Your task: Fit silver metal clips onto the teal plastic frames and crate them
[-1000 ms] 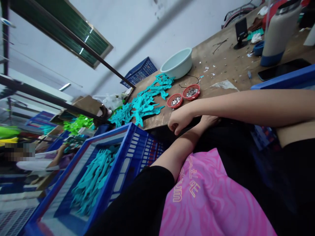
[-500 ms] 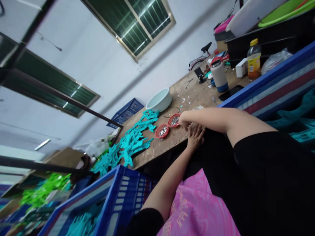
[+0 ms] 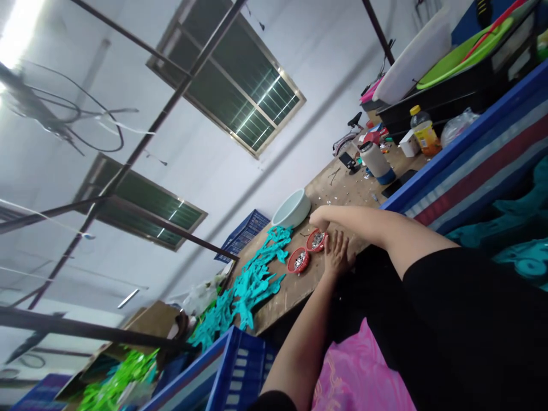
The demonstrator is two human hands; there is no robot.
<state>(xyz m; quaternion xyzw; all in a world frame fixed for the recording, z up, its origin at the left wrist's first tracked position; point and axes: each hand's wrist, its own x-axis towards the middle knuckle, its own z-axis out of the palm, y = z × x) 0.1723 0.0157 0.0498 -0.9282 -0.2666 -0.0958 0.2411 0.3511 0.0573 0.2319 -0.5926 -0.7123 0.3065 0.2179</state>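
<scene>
Right hand [image 3: 320,217] bunched over rim of red dish [image 3: 325,240] holding silver bits [image 3: 317,240], pinch unclear. Left hand [image 3: 337,257] spread, fingers apart, near dish on wooden tabletop [image 3: 295,302]. Second red dish [image 3: 293,264] adjacent; teal plastic pieces [image 3: 252,285] heaped beyond.

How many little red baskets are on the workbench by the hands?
2. One red basket sits on the wooden workbench, farther from the left hand; the other red basket sits beside it, next to the right hand. Others could be hidden.
</scene>
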